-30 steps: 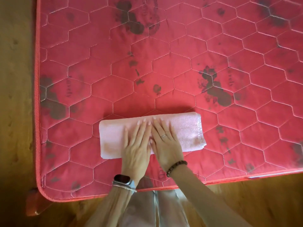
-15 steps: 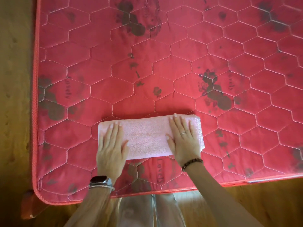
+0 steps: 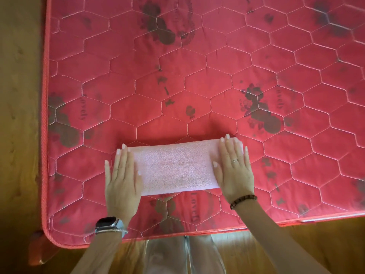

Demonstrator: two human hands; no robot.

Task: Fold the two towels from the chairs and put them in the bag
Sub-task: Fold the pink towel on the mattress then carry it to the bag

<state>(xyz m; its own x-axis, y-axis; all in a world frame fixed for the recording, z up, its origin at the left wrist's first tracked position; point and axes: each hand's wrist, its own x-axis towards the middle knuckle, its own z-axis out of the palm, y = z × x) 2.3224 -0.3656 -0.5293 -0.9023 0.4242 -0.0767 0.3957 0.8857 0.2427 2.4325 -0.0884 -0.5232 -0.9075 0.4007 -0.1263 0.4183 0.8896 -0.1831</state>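
Observation:
A pale pink towel (image 3: 175, 168) lies folded into a long strip near the front edge of a red quilted mattress (image 3: 197, 76). My left hand (image 3: 123, 177) lies flat with straight fingers over the strip's left end. My right hand (image 3: 234, 169) presses flat on its right end, fingers straight and pointing away from me. Each hand hides the towel end beneath it. No second towel, chair or bag is in view.
The mattress has a corded edge (image 3: 45, 135) on the left and a front edge (image 3: 256, 227) close to my legs. Wooden floor (image 3: 17, 115) runs along the left side and in front. A red bed corner (image 3: 37, 252) sticks out at the lower left.
My hands were together at the towel's middle and have slid apart along it, now resting on its two ends. The towel lies flatter.

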